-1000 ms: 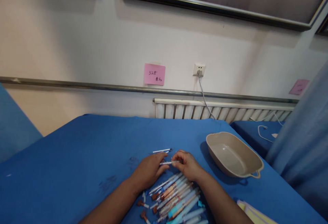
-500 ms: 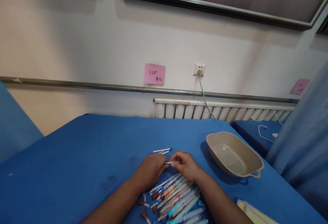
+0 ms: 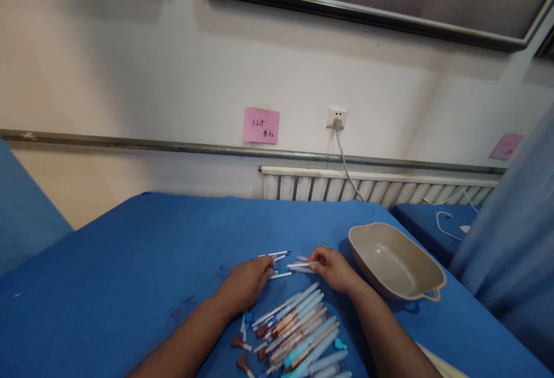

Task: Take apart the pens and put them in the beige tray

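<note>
My left hand [image 3: 244, 283] rests on the blue table [image 3: 130, 262] with its fingers curled around one end of a thin white pen refill [image 3: 281, 274]. My right hand [image 3: 335, 268] pinches another thin white pen part [image 3: 300, 265], held a little to the right of the left hand. A further thin refill [image 3: 274, 254] lies on the cloth just beyond the left fingers. Below both hands lies a heap of pens [image 3: 298, 332] in pale blue, orange and white, with loose brown and blue caps [image 3: 242, 346] at its left.
A beige oval dish [image 3: 396, 259] stands empty to the right of my right hand. A yellowish sheet corner [image 3: 441, 363] shows at the lower right. Behind the table are a radiator [image 3: 376, 184], a wall socket with a cable [image 3: 336, 118] and a pink note [image 3: 261, 126].
The hands have pulled apart. My right hand moved right and away, towards the dish, with a thin white part. My left hand stayed near the refill and shifted slightly left.
</note>
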`<act>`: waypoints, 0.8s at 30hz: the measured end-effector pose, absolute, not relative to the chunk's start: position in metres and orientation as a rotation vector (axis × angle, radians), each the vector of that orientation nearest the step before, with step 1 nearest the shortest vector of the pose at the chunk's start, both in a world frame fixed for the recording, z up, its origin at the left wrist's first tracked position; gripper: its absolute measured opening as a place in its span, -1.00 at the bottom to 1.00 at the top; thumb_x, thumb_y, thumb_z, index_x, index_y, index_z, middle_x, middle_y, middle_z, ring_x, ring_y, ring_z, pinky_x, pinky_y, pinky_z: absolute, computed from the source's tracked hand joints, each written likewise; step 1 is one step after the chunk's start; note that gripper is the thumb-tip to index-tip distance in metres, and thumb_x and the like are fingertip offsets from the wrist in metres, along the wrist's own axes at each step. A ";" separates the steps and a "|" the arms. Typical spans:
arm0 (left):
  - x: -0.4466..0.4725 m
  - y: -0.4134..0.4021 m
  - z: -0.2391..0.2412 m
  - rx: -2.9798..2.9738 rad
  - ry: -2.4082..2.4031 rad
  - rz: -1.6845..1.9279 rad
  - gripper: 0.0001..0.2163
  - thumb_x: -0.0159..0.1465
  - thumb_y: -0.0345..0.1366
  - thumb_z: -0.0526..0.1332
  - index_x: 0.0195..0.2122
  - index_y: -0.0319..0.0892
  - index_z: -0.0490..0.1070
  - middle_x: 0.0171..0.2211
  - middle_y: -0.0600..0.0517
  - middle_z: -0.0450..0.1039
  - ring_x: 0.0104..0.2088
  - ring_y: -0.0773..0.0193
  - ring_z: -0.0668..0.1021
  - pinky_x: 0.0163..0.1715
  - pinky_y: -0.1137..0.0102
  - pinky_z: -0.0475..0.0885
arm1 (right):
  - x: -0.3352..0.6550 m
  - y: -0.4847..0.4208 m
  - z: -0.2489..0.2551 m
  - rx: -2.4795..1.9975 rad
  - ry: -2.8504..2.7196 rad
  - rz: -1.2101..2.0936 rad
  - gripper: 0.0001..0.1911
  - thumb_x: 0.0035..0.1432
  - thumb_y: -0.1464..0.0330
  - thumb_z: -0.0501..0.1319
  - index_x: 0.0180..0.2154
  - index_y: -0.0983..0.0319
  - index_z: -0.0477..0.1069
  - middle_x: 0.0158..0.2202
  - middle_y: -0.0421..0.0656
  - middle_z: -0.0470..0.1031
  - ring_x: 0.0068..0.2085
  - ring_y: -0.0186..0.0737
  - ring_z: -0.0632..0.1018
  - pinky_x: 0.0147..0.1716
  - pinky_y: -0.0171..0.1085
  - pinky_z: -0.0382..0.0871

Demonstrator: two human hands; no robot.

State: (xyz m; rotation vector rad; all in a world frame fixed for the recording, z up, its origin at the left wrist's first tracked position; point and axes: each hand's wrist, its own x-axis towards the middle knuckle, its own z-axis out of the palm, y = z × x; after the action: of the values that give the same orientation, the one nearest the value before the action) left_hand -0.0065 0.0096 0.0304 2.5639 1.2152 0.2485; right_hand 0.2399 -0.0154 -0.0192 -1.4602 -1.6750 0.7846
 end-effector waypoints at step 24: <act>-0.009 0.010 0.022 2.727 1.031 0.096 -0.91 0.16 -0.27 0.13 -0.43 -0.13 0.37 -0.40 0.04 0.44 -0.38 0.22 0.46 -0.42 0.43 0.25 | 0.227 -0.021 -0.024 -1.440 -1.843 0.898 -0.93 -0.05 0.45 0.21 -0.42 0.22 0.43 -0.40 -0.24 0.47 -0.38 -0.31 0.45 -0.39 -0.38 0.27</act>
State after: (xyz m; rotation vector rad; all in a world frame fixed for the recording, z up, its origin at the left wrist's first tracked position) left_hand -0.0091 0.0098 0.0216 2.7271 1.0311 0.0963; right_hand 0.2272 -0.0215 -0.0240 -1.4395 -1.8426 0.8980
